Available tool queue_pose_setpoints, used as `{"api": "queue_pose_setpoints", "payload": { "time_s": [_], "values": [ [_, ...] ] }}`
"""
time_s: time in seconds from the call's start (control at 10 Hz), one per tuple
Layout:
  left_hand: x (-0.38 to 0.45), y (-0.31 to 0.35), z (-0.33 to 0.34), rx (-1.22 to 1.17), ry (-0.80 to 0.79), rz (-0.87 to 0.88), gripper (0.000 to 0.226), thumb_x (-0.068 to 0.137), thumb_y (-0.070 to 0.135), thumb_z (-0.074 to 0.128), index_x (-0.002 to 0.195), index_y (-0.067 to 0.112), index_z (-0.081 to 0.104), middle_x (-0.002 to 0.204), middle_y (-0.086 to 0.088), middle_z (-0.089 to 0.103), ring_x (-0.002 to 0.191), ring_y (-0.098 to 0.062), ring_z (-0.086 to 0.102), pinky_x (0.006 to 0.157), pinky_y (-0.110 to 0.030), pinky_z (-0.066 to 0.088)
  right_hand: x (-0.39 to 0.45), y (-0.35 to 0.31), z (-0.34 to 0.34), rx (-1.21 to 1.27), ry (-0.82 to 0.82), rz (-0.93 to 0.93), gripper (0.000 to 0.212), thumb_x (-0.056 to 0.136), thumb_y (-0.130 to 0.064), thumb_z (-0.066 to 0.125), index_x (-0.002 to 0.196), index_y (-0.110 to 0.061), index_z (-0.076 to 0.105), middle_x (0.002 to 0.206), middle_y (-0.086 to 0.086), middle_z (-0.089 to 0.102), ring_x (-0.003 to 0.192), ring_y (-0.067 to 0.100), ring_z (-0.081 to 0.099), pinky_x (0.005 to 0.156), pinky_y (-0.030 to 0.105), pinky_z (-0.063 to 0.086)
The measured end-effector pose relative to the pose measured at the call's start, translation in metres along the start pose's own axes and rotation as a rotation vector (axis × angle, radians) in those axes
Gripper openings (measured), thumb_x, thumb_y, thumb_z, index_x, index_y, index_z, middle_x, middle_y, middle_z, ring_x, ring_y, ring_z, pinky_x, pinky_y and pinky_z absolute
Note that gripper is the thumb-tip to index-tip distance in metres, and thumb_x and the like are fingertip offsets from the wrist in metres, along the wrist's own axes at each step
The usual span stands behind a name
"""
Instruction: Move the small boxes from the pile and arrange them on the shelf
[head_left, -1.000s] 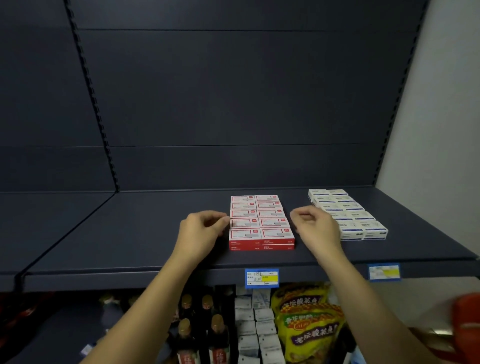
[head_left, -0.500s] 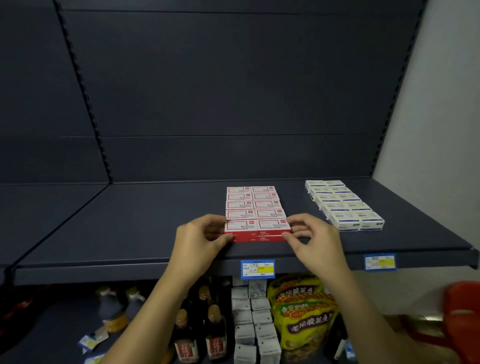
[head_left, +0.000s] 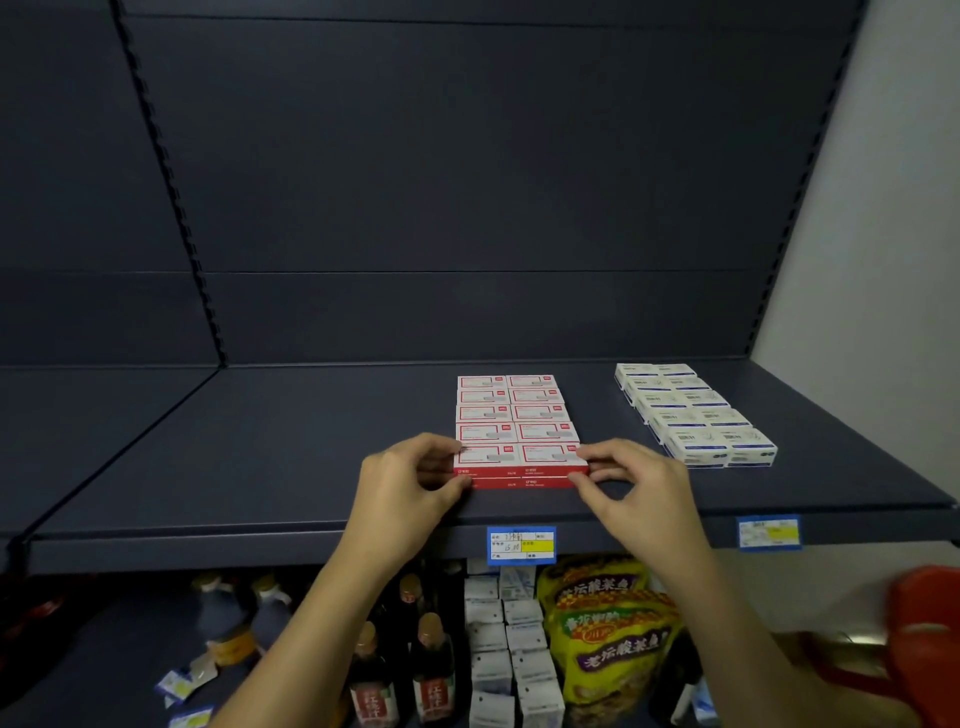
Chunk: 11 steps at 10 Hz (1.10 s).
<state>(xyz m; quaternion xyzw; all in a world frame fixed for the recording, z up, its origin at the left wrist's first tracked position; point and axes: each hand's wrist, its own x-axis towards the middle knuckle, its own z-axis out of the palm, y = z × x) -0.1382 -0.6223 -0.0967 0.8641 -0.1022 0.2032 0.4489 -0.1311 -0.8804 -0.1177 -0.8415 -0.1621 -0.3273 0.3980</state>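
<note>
Fingertips of the left hand (head_left: 400, 488) and right hand (head_left: 636, 491) curl in and pinch the 2 ends of the front pair of red boxes (head_left: 519, 431), stacked in 2 columns near the shelf (head_left: 260, 467) front edge. White boxes (head_left: 693, 410) sit well right.

Red, white and dark blue-grey

Red-and-white boxes (head_left: 519, 431) and white boxes with blue print (head_left: 693, 413) sit on a dark blue-grey shelf (head_left: 260, 457); blue-and-yellow price tags (head_left: 521, 545) below.
</note>
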Motion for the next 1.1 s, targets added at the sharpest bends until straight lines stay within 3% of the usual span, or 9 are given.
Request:
{"api": "queue_pose_setpoints", "payload": {
  "time_s": [0.7,0.8,0.9,1.0,1.1],
  "values": [
    [0.0,-0.007,-0.001,0.023,-0.03,0.059,0.025,0.084,0.016,0.079,0.107,0.022,0.069,0.1,0.014,0.071,0.09,0.007,0.066,0.077,-0.004,0.049,-0.004,-0.003,0.0,-0.083,-0.012,-0.058,0.025,0.08,-0.009,0.082,0.105,-0.01,0.075,0.101,-0.005,0.072,0.081,0.0,0.068,0.077,0.015,0.057],
    [-0.001,0.002,-0.004,0.043,-0.025,0.046,0.021,0.085,0.02,0.078,0.104,0.024,0.069,0.097,0.015,0.07,0.088,0.01,0.065,0.078,-0.006,0.051,-0.001,-0.006,-0.004,-0.026,-0.06,0.017,0.024,0.08,-0.012,0.082,0.104,-0.014,0.075,0.1,-0.005,0.071,0.081,0.0,0.068,0.076,0.01,0.054],
    [0.001,0.016,-0.005,0.088,0.021,0.031,0.015,0.089,0.026,0.073,0.102,0.021,0.069,0.092,0.014,0.071,0.082,0.008,0.065,0.076,-0.008,0.051,0.004,-0.011,-0.012,0.06,-0.14,0.111,0.023,0.081,-0.02,0.081,0.101,-0.026,0.071,0.099,-0.01,0.069,0.082,0.0,0.068,0.075,0.015,0.057],
    [0.009,0.026,-0.003,0.186,0.021,-0.023,0.02,0.092,0.027,0.068,0.108,0.016,0.066,0.099,0.008,0.07,0.085,-0.002,0.066,0.079,-0.016,0.051,0.012,-0.015,-0.023,0.042,-0.221,0.175,0.024,0.082,-0.029,0.08,0.103,-0.027,0.069,0.093,-0.008,0.069,0.078,0.001,0.067,0.074,0.021,0.059],
    [0.018,0.04,-0.001,0.353,-0.01,-0.042,0.023,0.09,0.029,0.066,0.108,0.015,0.065,0.101,0.001,0.069,0.092,-0.016,0.066,0.084,-0.034,0.056,0.024,-0.017,-0.039,-0.028,-0.324,0.217,0.033,0.083,-0.032,0.078,0.113,-0.023,0.066,0.092,-0.002,0.069,0.075,0.003,0.066,0.079,0.03,0.06]
  ]
}}
